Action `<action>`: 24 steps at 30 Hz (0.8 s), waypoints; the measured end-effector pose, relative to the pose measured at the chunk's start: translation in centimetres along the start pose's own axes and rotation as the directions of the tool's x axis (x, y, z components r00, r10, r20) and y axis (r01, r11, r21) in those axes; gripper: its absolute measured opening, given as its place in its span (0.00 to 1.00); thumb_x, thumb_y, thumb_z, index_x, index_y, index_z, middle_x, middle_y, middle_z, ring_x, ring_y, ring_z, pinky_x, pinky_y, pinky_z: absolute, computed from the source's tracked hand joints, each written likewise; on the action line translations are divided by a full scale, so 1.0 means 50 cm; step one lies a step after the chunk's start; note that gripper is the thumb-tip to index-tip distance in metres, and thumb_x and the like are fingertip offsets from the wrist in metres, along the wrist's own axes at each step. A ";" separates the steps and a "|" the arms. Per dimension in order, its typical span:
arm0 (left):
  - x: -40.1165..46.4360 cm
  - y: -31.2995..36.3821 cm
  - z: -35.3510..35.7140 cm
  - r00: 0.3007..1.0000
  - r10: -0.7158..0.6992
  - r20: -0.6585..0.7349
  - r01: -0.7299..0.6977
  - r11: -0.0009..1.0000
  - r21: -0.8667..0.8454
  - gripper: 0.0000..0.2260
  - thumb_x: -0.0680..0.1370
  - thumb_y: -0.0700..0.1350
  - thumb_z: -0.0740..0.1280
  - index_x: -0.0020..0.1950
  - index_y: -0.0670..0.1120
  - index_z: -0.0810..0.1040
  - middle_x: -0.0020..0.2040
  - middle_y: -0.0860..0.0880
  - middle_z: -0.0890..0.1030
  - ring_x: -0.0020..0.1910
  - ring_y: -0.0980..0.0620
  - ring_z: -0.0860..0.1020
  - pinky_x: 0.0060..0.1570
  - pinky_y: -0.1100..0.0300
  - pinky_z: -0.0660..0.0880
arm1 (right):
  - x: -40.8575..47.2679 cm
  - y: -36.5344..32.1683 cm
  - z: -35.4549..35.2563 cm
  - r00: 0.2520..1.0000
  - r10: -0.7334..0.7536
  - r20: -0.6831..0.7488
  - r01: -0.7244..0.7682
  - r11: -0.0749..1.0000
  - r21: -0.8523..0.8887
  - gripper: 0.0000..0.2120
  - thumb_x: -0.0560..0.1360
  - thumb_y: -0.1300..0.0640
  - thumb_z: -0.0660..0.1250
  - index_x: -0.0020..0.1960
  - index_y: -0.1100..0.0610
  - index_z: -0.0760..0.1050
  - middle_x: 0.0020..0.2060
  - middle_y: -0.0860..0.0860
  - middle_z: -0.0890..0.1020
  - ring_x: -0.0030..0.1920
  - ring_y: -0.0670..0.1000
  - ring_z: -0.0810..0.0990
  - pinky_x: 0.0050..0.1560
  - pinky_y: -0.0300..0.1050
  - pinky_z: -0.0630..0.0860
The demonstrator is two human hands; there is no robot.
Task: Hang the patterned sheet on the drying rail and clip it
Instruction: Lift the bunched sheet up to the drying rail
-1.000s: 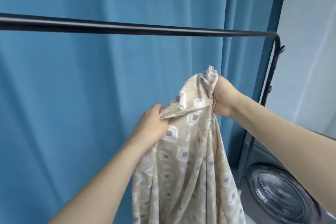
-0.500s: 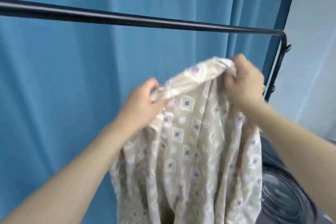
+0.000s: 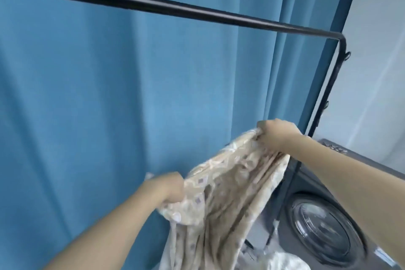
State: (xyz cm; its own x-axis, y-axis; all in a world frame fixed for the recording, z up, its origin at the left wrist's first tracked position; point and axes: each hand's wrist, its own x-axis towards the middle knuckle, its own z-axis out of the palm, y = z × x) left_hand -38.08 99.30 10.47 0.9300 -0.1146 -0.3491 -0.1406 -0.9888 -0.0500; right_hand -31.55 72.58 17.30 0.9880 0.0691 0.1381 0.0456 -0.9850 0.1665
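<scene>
Hands, left [image 3: 167, 188] and right [image 3: 277, 133], grip patterned sheet [image 3: 225, 199] below drying rail [image 3: 175, 10].

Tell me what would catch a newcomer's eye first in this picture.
The beige patterned sheet at lower centre, bunched between the left hand and the higher right hand. Above, the bare black drying rail slants across a blue curtain. A grey washing machine sits lower right.
</scene>
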 end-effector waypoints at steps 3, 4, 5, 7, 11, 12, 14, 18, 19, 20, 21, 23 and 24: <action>0.052 -0.052 -0.084 0.931 -0.062 -0.360 0.012 0.990 -0.138 0.09 0.76 0.42 0.62 0.51 0.43 0.80 0.52 0.41 0.82 0.48 0.42 0.80 0.43 0.56 0.74 | 0.020 0.033 -0.031 0.971 0.180 -0.155 -0.160 0.978 0.135 0.02 0.73 0.56 0.62 0.46 0.54 0.71 0.45 0.53 0.75 0.45 0.58 0.75 0.42 0.46 0.69; 0.056 -0.065 -0.130 0.883 -0.096 -0.459 -0.022 0.969 -0.247 0.07 0.76 0.41 0.61 0.47 0.44 0.79 0.51 0.41 0.82 0.50 0.42 0.80 0.42 0.57 0.72 | 0.023 0.030 -0.038 0.969 0.181 -0.170 -0.144 0.967 0.209 0.02 0.73 0.59 0.62 0.44 0.56 0.72 0.46 0.53 0.74 0.46 0.58 0.75 0.42 0.44 0.69; 0.053 -0.071 -0.169 0.835 -0.124 -0.535 -0.094 0.927 -0.362 0.06 0.76 0.39 0.60 0.42 0.44 0.76 0.50 0.41 0.81 0.49 0.41 0.79 0.41 0.57 0.71 | 0.024 0.021 -0.039 0.972 0.152 -0.177 -0.091 0.946 0.311 0.04 0.72 0.63 0.61 0.42 0.57 0.74 0.46 0.53 0.74 0.47 0.57 0.75 0.40 0.42 0.69; 0.046 -0.066 -0.191 0.755 -0.218 -0.618 -0.232 0.792 -0.564 0.07 0.75 0.38 0.59 0.39 0.45 0.73 0.47 0.40 0.81 0.47 0.39 0.78 0.41 0.54 0.71 | -0.008 -0.016 -0.055 0.984 0.082 -0.159 0.037 0.778 0.627 0.13 0.70 0.71 0.57 0.41 0.58 0.77 0.39 0.51 0.78 0.41 0.52 0.77 0.32 0.36 0.68; 0.023 -0.053 -0.176 0.720 -0.331 -0.610 -0.270 0.676 -0.686 0.10 0.76 0.44 0.60 0.35 0.44 0.71 0.39 0.39 0.79 0.40 0.39 0.77 0.34 0.55 0.67 | -0.069 -0.079 -0.056 0.815 -0.462 0.349 -0.194 0.350 0.916 0.14 0.69 0.65 0.62 0.52 0.64 0.77 0.44 0.52 0.84 0.46 0.55 0.81 0.51 0.45 0.79; 0.019 -0.058 -0.174 0.716 -0.339 -0.609 -0.239 0.701 -0.672 0.11 0.77 0.44 0.61 0.34 0.44 0.70 0.37 0.41 0.77 0.41 0.39 0.77 0.33 0.56 0.66 | -0.067 -0.085 -0.056 0.713 -0.556 0.426 -0.200 0.421 0.885 0.19 0.69 0.60 0.66 0.59 0.63 0.76 0.52 0.53 0.83 0.53 0.56 0.80 0.60 0.51 0.76; 0.000 -0.065 -0.161 0.745 -0.289 -0.602 -0.230 0.735 -0.638 0.11 0.76 0.47 0.63 0.35 0.45 0.71 0.35 0.45 0.76 0.41 0.42 0.77 0.33 0.56 0.68 | -0.051 -0.099 -0.053 0.762 -0.509 0.400 0.007 0.625 0.781 0.19 0.70 0.48 0.71 0.59 0.54 0.78 0.53 0.49 0.83 0.55 0.50 0.81 0.62 0.49 0.75; -0.035 -0.034 -0.047 0.955 -0.075 -0.288 -0.080 0.866 -0.493 0.04 0.72 0.41 0.65 0.38 0.45 0.71 0.43 0.39 0.79 0.42 0.45 0.80 0.31 0.61 0.69 | 0.006 -0.111 -0.028 0.984 0.036 -0.173 0.086 0.759 0.646 0.10 0.74 0.54 0.62 0.36 0.57 0.73 0.33 0.52 0.78 0.36 0.56 0.74 0.34 0.43 0.69; -0.045 -0.031 -0.009 0.982 -0.074 -0.175 -0.016 0.886 -0.464 0.04 0.72 0.40 0.62 0.37 0.45 0.70 0.43 0.38 0.78 0.40 0.45 0.80 0.28 0.62 0.66 | 0.016 -0.112 -0.015 0.960 0.140 -0.241 0.071 0.714 0.697 0.09 0.73 0.57 0.60 0.36 0.57 0.73 0.34 0.53 0.78 0.37 0.57 0.75 0.33 0.43 0.68; -0.053 -0.038 0.022 0.989 -0.101 -0.108 0.042 0.892 -0.451 0.05 0.73 0.39 0.61 0.36 0.44 0.70 0.41 0.39 0.78 0.38 0.45 0.78 0.26 0.63 0.65 | 0.028 -0.111 -0.004 0.936 0.238 -0.259 0.052 0.636 0.770 0.08 0.73 0.59 0.59 0.38 0.56 0.74 0.37 0.54 0.80 0.39 0.58 0.76 0.34 0.43 0.70; -0.062 -0.056 0.044 0.983 -0.156 -0.092 0.099 0.890 -0.445 0.06 0.74 0.39 0.61 0.37 0.43 0.71 0.40 0.40 0.78 0.38 0.44 0.77 0.27 0.63 0.66 | 0.034 -0.112 0.001 0.905 0.366 -0.219 0.016 0.485 0.874 0.10 0.74 0.60 0.57 0.44 0.56 0.78 0.43 0.54 0.81 0.43 0.58 0.79 0.38 0.44 0.73; -0.068 -0.119 0.072 0.934 -0.308 -0.182 0.175 0.837 -0.518 0.04 0.74 0.41 0.62 0.39 0.44 0.74 0.43 0.41 0.80 0.44 0.42 0.79 0.37 0.59 0.74 | 0.033 -0.113 0.006 0.828 0.560 -0.043 -0.051 0.150 0.987 0.19 0.74 0.62 0.53 0.57 0.53 0.77 0.52 0.52 0.80 0.49 0.57 0.79 0.47 0.47 0.78; -0.069 -0.154 0.074 0.882 -0.398 -0.253 0.159 0.757 -0.634 0.04 0.74 0.40 0.62 0.40 0.44 0.74 0.45 0.41 0.81 0.46 0.41 0.80 0.42 0.55 0.76 | 0.027 -0.123 0.012 0.826 0.564 -0.021 -0.072 0.141 0.987 0.18 0.74 0.62 0.52 0.55 0.53 0.77 0.50 0.52 0.79 0.48 0.58 0.79 0.44 0.48 0.77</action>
State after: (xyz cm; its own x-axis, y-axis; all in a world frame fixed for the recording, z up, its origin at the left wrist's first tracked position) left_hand -41.45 107.68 8.62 0.9621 0.2679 -0.0513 0.2569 -0.8271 0.4999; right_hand -30.41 78.62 15.89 0.8386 -0.4948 0.2280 0.0811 -0.3003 -0.9504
